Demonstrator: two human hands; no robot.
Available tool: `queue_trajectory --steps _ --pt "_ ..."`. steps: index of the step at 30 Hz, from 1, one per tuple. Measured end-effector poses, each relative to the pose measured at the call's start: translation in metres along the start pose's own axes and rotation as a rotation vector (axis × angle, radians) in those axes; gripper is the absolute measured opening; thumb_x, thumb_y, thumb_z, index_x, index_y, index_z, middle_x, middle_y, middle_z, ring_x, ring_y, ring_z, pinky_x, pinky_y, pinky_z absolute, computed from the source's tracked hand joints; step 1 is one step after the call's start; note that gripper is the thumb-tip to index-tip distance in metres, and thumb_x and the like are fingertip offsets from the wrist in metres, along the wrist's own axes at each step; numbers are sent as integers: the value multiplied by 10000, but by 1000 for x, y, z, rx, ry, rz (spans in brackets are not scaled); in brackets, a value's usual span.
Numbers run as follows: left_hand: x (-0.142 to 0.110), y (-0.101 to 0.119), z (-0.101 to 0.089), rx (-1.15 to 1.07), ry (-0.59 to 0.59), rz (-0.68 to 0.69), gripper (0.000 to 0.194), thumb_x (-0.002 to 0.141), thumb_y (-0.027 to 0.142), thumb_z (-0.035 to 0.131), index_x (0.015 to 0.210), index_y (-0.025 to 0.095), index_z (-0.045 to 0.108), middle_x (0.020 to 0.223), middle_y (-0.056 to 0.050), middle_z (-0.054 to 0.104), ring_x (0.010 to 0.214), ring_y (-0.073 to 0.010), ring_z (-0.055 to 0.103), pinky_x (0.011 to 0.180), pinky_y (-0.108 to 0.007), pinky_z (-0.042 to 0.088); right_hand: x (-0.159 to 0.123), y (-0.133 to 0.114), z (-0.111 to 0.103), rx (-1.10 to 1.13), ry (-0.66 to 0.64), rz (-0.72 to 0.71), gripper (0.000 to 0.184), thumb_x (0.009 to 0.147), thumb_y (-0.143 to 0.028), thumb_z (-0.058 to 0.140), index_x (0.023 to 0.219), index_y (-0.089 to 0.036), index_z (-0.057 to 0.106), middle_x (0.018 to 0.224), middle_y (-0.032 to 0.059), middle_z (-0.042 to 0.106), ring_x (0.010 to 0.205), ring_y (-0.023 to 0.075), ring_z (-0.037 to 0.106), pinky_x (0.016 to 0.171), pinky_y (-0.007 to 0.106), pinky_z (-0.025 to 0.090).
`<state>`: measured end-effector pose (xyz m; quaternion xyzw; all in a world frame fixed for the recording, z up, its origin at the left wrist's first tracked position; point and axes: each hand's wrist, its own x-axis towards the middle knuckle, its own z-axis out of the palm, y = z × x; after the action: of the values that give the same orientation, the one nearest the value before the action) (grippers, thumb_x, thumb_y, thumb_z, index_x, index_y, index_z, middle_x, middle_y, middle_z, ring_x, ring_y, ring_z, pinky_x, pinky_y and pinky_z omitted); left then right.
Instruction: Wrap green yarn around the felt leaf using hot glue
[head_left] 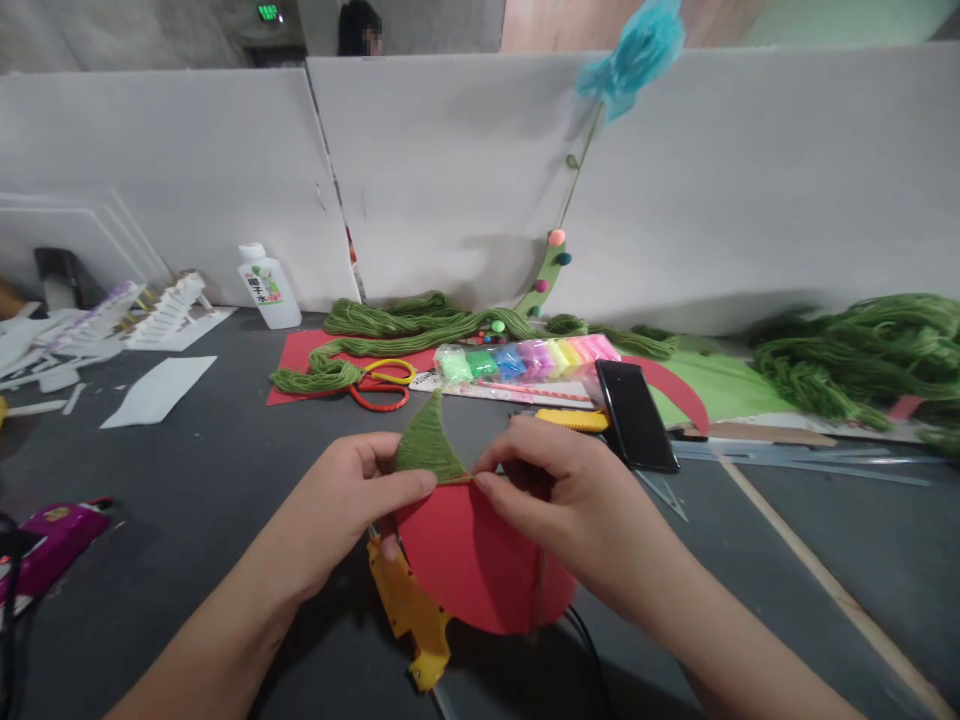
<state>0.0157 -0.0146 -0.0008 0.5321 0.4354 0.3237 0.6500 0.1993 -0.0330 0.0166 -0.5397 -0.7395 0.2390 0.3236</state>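
My left hand [358, 492] grips a curved red card piece [472, 560] by its left side, thumb on top and fingers beneath. The card's pointed upper end is wrapped closely in green yarn [431, 447]. At the lower edge of that wrapping, my right hand [551, 485] pinches thumb and forefinger together on what looks like the yarn strand; the fingers hide most of it. A blurred thin strand hangs over the card below my right hand. Partly under the card lies a yellow glue gun [411, 610].
Beyond my hands lie scissors [384, 384], green yarn skeins [405, 318], packed coloured clay [525, 360], a yellow cutter [574, 418] and a black phone [636, 415]. A bottle [270, 290] stands by the white partition [450, 150]. A purple glue gun [56, 545] lies left.
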Motion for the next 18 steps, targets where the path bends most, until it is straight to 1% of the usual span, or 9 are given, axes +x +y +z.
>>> queue_trajectory --steps 3,7,11,14,16,18 --pt "0 0 0 -22 2 6 163 754 245 615 850 161 717 575 30 563 448 -71 482 361 -146 399 0 -3 0 65 -1 39 119 710 -129 535 618 -193 575 573 -27 518 540 112 460 497 222 336" --pt "0 0 0 -77 -26 -3 187 760 254 618 892 169 718 564 32 550 451 -68 462 367 -141 389 -2 -5 1 152 -31 159 102 720 -187 536 639 -198 596 485 -53 400 471 99 376 437 215 282" --pt "-2 -1 0 -120 -43 -16 210 769 249 604 934 185 716 561 31 555 441 -70 452 364 -145 373 -2 -4 0 241 -50 205 100 718 -216 550 681 -193 640 512 -41 440 485 100 392 436 214 296" --pt "-4 -1 1 -158 -62 -20 213 778 216 584 943 196 717 560 35 563 431 -64 446 369 -143 365 -2 -5 -1 277 -74 241 120 722 -227 542 673 -188 644 533 -27 477 496 103 402 436 215 297" --pt "-5 -1 1 -190 -78 -7 228 778 178 575 954 207 716 581 35 589 453 -65 478 397 -139 382 -1 -5 -1 308 -89 259 120 716 -229 538 654 -188 632 531 -28 476 492 100 402 433 213 295" --pt "-4 -1 1 -215 -89 14 254 774 144 572 972 216 713 634 26 637 525 -79 546 475 -146 430 -1 -5 -1 345 -107 271 114 708 -226 536 636 -187 615 531 -30 474 490 97 405 434 210 297"
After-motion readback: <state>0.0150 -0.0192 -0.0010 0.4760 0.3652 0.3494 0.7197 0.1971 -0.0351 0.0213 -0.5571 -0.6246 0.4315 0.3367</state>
